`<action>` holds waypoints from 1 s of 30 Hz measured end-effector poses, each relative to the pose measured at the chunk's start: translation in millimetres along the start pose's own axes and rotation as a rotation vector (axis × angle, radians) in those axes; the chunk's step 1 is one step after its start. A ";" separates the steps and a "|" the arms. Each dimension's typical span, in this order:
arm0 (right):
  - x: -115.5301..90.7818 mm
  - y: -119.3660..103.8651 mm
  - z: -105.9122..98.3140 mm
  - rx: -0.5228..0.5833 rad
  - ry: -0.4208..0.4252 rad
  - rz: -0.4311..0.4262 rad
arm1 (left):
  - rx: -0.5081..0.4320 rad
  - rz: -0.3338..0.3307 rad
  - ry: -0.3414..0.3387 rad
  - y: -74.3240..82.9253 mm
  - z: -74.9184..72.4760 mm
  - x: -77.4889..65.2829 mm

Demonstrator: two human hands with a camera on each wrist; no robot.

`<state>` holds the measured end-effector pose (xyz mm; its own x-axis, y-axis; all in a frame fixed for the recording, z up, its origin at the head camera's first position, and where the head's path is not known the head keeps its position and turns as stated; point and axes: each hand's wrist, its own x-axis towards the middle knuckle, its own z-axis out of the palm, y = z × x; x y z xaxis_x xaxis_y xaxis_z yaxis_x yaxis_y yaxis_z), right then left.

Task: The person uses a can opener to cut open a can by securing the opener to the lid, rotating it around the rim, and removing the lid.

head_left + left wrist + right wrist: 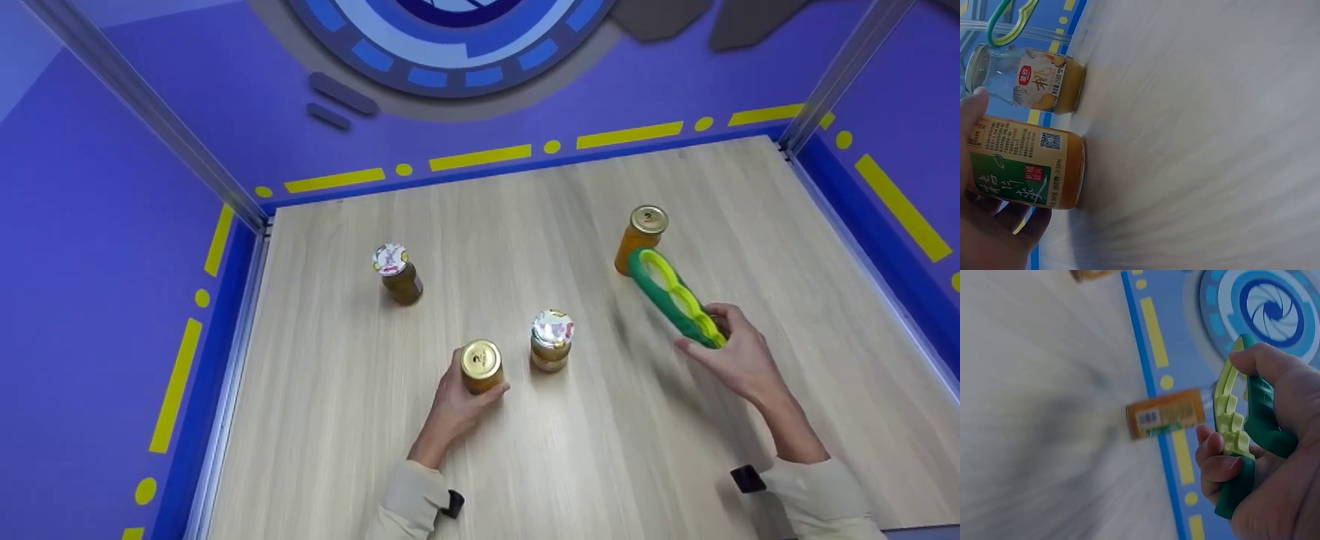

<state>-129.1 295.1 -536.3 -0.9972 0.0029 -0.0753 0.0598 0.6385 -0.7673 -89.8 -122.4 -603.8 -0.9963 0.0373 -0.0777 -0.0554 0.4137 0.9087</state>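
My left hand (455,405) grips a jar (481,364) with a gold lid, its thumb on one side and fingers round the other. In the left wrist view this jar (1024,163) has a green and cream label and orange contents. My right hand (739,356) holds a green jar opener (671,296) with a scalloped yellow-green inner edge, raised above the table. Close to the left hand stands a jar (551,341) with a white patterned lid; its peach label (1039,81) shows in the left wrist view. Past the opener's far end is another gold-lidded jar (637,240), partly hidden by it.
A further jar (401,277) with a white patterned lid stands upright at the left of the wooden table (510,225). Purple-blue walls (187,90) with yellow marks and metal frame posts (161,112) border the table at the back and sides.
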 end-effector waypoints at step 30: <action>-19.3 -95.5 57.3 -0.116 -0.153 -0.527 | -0.020 -0.007 -0.063 10.0 26.1 -21.2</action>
<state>-112.9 190.0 -498.0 -0.8722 -0.4457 0.2017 -0.4591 0.6035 -0.6519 -67.5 -95.3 -603.8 -0.9898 0.0918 -0.1093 -0.0644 0.3959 0.9160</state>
